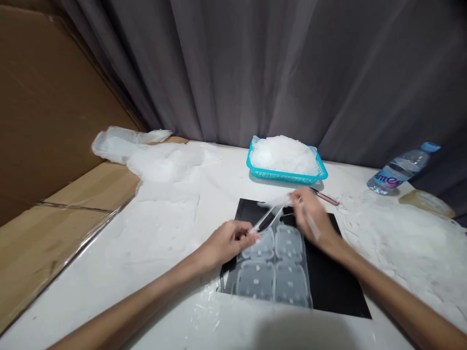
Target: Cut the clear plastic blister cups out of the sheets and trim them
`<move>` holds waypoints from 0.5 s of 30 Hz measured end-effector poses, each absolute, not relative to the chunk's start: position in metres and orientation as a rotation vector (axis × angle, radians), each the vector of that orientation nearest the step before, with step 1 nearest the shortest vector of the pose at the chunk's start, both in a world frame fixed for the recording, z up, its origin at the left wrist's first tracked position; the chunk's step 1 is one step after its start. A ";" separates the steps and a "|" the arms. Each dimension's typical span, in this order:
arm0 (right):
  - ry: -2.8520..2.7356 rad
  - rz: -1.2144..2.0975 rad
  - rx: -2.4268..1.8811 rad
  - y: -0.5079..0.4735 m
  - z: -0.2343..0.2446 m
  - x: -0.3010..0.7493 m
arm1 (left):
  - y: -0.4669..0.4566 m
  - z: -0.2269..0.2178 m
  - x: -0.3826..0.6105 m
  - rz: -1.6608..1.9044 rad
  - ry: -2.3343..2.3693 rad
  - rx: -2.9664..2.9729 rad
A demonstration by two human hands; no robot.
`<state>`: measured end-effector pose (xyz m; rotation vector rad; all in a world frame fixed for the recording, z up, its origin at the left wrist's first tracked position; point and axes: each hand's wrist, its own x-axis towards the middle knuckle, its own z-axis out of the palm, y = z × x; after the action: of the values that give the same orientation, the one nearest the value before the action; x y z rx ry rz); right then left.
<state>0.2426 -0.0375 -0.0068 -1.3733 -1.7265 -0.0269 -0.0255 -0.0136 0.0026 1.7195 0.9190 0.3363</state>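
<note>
Evidently both hands are busy with one clear strip (263,221): the left hand (228,241) has its fingers pinched on the near end, and the right hand (311,214) has its fingers closed on the far end (blur hides the exact grip). Beneath them, a clear four-panel sheet (256,282) lies on the left part of the black mat (337,277), on the white counter (160,296). An uneven pull could tear the thin film, while a snag might drag the sheet askew.
</note>
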 end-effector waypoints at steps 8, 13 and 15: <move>-1.837 0.479 -1.344 -0.042 0.031 0.260 | -0.005 0.006 -0.036 0.305 0.868 1.722; -1.983 0.755 -1.155 -0.059 0.048 0.232 | -0.007 0.007 -0.028 0.695 1.069 1.918; -2.021 0.812 -1.143 -0.061 0.053 0.228 | -0.009 0.012 -0.022 0.768 0.998 2.009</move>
<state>0.2276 -0.0613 0.0527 -1.1427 -2.0214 0.8115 -0.0219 -0.0091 0.0122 2.0095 0.9982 0.7680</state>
